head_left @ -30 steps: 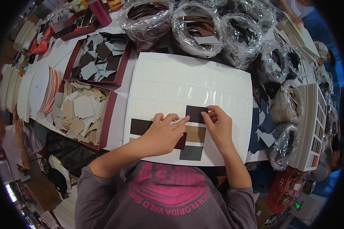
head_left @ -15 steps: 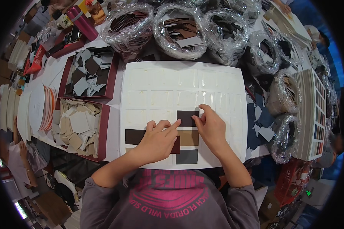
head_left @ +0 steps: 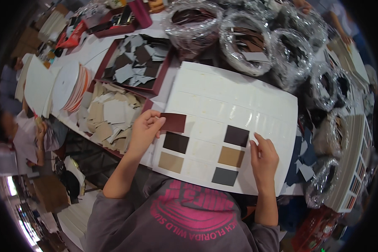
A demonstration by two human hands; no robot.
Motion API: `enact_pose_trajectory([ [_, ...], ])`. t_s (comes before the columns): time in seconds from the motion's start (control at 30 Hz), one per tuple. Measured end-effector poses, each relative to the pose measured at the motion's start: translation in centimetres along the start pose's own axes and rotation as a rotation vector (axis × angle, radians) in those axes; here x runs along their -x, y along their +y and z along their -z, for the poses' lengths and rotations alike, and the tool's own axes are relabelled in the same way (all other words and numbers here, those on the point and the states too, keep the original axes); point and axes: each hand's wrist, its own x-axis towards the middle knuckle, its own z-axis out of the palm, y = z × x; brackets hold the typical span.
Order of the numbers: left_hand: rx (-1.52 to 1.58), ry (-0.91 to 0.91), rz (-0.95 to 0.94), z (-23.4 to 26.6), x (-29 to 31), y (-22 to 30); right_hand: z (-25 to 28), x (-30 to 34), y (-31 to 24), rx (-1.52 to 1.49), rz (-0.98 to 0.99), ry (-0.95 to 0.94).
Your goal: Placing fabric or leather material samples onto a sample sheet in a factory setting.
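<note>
A large white board point(head_left: 235, 90) with rows of rectangular spaces, some with glossy marks, lies in front of me. Between thumb and fingers, my left hand point(head_left: 147, 129) pinches a dark red swatch point(head_left: 174, 122) over the board's left side. Below it are a dark brown swatch point(head_left: 176, 143) and a beige swatch point(head_left: 171, 162). Farther right, a dark purple-brown swatch point(head_left: 236, 136), a tan swatch point(head_left: 231, 156) and a grey swatch point(head_left: 224, 176) form a column. My right hand point(head_left: 265, 158) hovers just right of that column, loosely bent, thumb and fingers apart and holding nothing.
Left of the board stand a box of beige pieces point(head_left: 113, 110) and a box of grey and brown pieces point(head_left: 134, 63). Plastic-wrapped containers of swatches point(head_left: 245, 40) line the back and right. A ribbon roll point(head_left: 67, 86) sits far left; stacked boards point(head_left: 350, 168) stand right.
My left hand has carried the dark red swatch leftward across the board. My right hand has come off the dark purple-brown swatch. The view has turned, so the board appears tilted and farther right.
</note>
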Motion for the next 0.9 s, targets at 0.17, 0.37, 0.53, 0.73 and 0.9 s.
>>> enact_pose_trajectory([
  [0.17, -0.023, -0.070, 0.052, -0.6, -0.5, -0.3, 0.4, 1.2, 0.1, -0.019, -0.042, -0.032],
  [0.37, -0.098, -0.074, -0.016, -1.4, -1.2, -0.6, 0.7, 2.2, 0.6, -0.056, -0.115, -0.045],
  [0.53, -0.197, -0.037, -0.114, -1.5, -1.6, -1.7, 0.6, 2.3, 0.4, -0.069, -0.135, -0.045],
  [0.73, -0.241, 0.016, -0.136, -1.6, -1.4, -2.0, 0.4, 2.2, 0.0, -0.108, -0.137, -0.079],
  [0.9, -0.440, 0.013, -0.137, -1.6, -0.9, -0.4, 0.2, 2.4, -0.1, -0.097, -0.125, -0.078],
])
